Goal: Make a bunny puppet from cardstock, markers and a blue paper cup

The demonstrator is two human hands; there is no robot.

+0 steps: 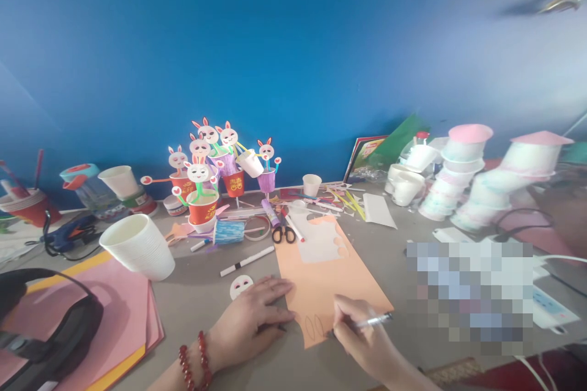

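My right hand (360,336) grips a pen (378,319) with its tip low over the near end of an orange sheet of paper (316,287). Two long ovals (314,327) are drawn there in dark line, just left of the pen. Flat on the desk, my left hand (257,317) has its fingers stretched out to the sheet's left edge; red beads circle that wrist. Just beyond it lies a white paper disc (241,285) with a drawn face. A cut white sheet (323,243) rests on the orange paper, near black-handled scissors (284,234) and a white marker (246,261).
Rabbit figures on paper cups (202,211) stand by the blue partition (293,73). Stacked white cups (137,247), pink sheets (119,311) and headphones (68,330) are on the left. On the right are cup towers (452,183), a power strip (553,305) and a blurred-out object (468,293).
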